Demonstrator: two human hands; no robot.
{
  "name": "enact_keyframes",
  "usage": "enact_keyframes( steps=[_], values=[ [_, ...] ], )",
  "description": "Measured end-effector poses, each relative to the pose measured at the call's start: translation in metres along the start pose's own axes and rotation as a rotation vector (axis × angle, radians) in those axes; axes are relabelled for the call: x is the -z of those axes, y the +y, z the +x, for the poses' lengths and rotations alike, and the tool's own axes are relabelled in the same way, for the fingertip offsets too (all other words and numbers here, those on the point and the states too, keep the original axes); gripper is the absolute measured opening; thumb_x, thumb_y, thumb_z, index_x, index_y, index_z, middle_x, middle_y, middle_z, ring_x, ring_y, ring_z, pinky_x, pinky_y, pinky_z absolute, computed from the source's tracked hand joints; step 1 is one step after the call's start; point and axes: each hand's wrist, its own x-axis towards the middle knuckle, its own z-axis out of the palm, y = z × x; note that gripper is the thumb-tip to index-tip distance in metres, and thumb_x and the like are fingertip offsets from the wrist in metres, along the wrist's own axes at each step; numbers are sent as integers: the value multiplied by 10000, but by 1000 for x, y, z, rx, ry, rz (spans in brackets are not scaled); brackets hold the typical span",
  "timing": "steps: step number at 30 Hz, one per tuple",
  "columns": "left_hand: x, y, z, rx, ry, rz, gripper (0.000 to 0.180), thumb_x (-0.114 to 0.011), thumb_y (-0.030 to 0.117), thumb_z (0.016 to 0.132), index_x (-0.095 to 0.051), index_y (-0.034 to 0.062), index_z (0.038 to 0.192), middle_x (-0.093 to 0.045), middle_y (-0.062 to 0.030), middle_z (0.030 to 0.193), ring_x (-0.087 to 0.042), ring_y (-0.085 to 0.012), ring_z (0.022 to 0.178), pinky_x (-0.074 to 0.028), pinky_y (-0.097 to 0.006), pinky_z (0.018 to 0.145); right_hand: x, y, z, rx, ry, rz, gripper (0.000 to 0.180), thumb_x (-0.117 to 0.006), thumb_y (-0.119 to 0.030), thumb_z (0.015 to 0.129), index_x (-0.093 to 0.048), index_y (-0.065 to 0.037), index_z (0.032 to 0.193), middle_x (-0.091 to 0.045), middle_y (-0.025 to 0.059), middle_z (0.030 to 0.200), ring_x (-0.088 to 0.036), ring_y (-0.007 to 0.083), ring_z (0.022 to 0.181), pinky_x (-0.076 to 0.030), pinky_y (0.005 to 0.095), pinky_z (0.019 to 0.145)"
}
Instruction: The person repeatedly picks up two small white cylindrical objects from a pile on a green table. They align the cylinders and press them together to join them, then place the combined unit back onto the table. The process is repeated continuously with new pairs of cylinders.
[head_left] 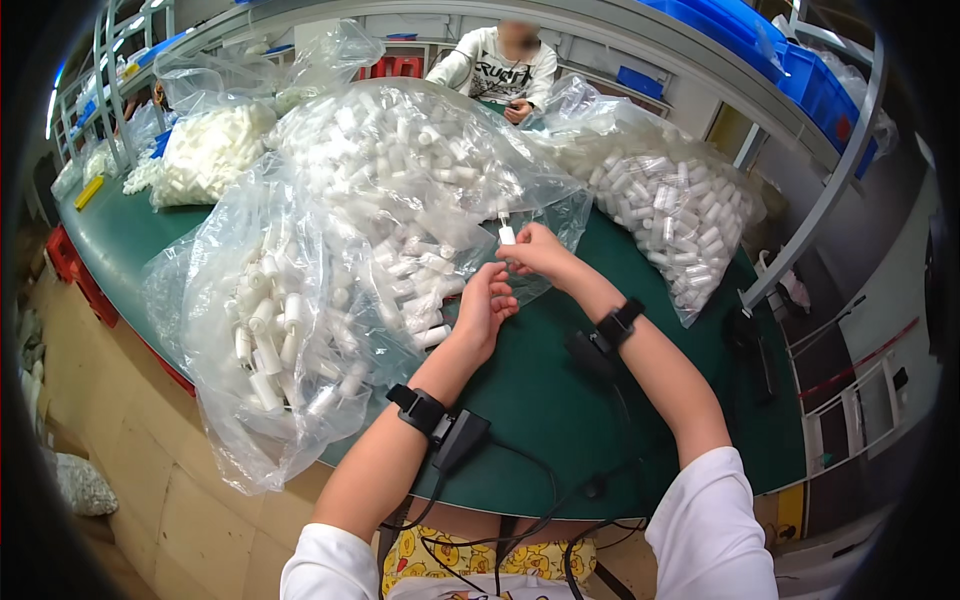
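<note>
Near the middle of the table, my right hand [543, 254] pinches a small white cylindrical cap [507, 235] with a thin stem pointing up and away from me. Just left of it and a little nearer, my left hand [484, 308] is loosely curled with its fingers apart, and no object shows in it. Beside my left hand lies the mouth of a big clear plastic bag [400, 165], heaped with similar white pieces. Loose white cylinders [432, 337] lie next to my left wrist. Another clear bag [265, 340] of white stemmed pieces sits at the near left.
A third bag of white cylinders [680, 215] stands at right, and a bag of cream-coloured pieces [215, 150] at far left. All rest on a green table [560, 420]. Black cables [530, 520] hang from my wrist straps. A person [495, 65] sits across. Blue bins [815, 90] sit upper right.
</note>
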Motion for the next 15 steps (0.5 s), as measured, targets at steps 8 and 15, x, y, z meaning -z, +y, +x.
enact_keyframes(
  steps=[8,15],
  values=[
    [-5,-3,-7,-82,-64,308,442,-623,282,832,-370,43,1104,-511,-48,904,-522,-103,736,-436,-255,686,0,21,-79,265,12,-223,469,-752,-306,685,-419,-42,885,-554,107,858,-555,179,774,-458,294,653],
    [-3,3,-5,-154,-71,169,356,-596,217,851,-405,39,1093,-532,-46,890,-560,-134,724,-465,-274,693,9,27,-89,127,-171,751,246,-522,-201,892,-469,-8,1035,-515,114,966,-555,196,872,-479,315,794]
  ],
)
